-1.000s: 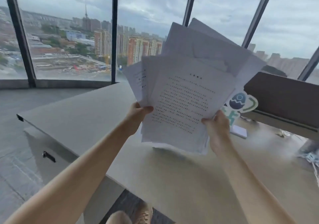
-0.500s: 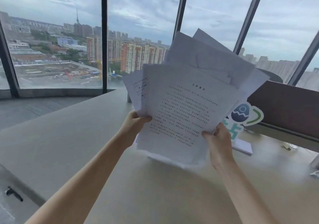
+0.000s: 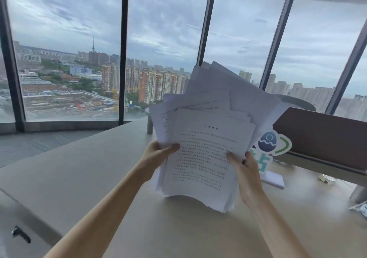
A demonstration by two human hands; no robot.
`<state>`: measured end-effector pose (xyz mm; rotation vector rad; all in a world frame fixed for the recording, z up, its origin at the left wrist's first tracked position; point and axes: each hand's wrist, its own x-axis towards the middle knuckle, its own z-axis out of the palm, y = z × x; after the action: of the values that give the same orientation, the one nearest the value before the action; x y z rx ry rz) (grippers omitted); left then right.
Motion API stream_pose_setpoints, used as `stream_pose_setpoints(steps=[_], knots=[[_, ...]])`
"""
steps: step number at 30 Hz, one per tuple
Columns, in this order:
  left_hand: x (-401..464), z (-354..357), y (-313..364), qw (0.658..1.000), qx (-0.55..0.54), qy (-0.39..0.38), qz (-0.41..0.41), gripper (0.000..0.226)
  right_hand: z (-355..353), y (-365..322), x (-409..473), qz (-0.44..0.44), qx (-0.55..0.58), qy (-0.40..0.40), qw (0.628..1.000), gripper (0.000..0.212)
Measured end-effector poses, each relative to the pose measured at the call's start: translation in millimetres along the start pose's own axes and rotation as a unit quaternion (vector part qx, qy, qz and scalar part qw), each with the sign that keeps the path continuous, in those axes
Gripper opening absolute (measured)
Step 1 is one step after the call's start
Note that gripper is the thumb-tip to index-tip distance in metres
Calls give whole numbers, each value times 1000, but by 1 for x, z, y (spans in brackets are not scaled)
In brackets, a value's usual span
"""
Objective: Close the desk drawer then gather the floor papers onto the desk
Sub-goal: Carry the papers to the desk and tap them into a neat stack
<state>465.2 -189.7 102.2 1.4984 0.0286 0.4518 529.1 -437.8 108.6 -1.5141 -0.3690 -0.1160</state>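
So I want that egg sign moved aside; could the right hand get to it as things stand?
Probably not yet: the right hand is close to the egg sign, but grips the papers.

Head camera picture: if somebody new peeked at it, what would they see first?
First, the messy stack of papers in the middle, gripped by the left hand and the right hand, its bottom edge at the desk. Next, the big windows behind, showing a cloudy sky and city towers. Then the egg-picture sign peeking out just right of the papers.
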Motion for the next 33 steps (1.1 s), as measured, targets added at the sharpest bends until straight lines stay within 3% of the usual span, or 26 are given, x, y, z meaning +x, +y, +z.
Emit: stream_pose_setpoints(steps=[7, 13, 22, 33], knots=[[-10, 12, 24, 999, 28, -14, 31, 20, -9, -25, 5, -53, -25, -6, 998, 34], [-10, 17, 33, 998, 26, -14, 48, 46, -9, -47, 13, -86, -65, -14, 994, 38], [-1, 29, 34, 998, 32, -11, 50, 49, 1, -52, 25, -112, -83, -19, 990, 52], [8, 26, -44, 998, 25, -4, -53, 31, -4, 31, 17, 2, 18, -48, 999, 34]])
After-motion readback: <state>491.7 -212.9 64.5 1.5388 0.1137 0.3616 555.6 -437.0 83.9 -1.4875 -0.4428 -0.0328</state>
